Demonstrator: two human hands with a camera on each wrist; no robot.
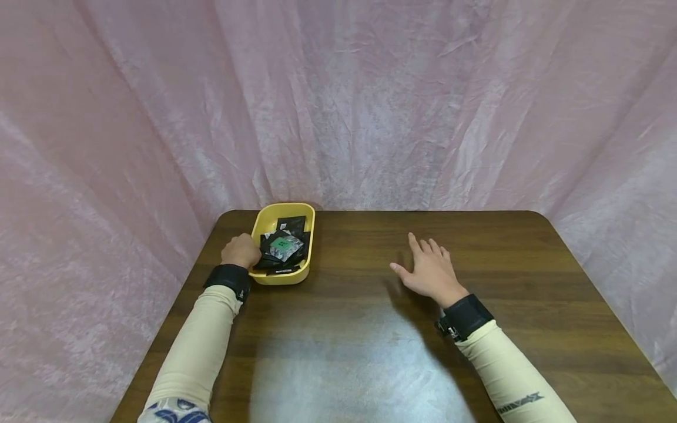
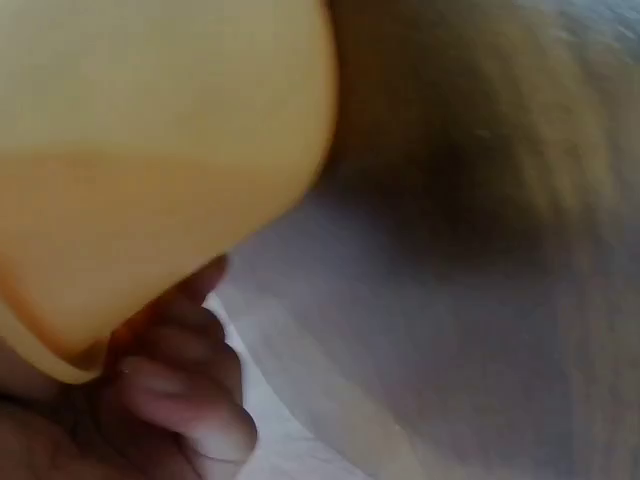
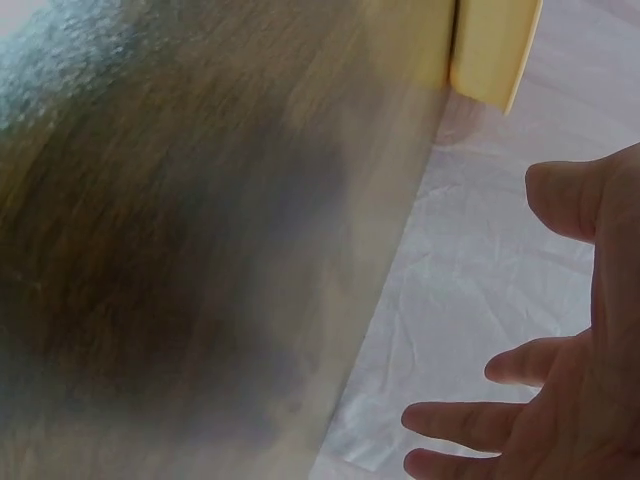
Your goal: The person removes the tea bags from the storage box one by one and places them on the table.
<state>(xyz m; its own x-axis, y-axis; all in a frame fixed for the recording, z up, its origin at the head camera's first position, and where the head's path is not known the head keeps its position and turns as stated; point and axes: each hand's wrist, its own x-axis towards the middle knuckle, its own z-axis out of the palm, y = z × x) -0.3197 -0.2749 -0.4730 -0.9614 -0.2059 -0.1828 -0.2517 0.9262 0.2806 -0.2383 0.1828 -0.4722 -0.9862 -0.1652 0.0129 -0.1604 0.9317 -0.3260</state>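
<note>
A yellow plastic tub with rounded corners stands at the table's far left. Inside it lie several flat black packets, and on top is one with a green and grey label. My left hand grips the tub's left side, its fingers curled at the wall. In the left wrist view those fingers bend close under the tub's rim; the contact is partly hidden. Over the table, right of the middle, my right hand hovers with its fingers spread and nothing in it.
The brown wooden table has a bright reflection on its near part. A pink velvet curtain hangs behind it and at both sides, close to the tub. Each wrist wears a black band.
</note>
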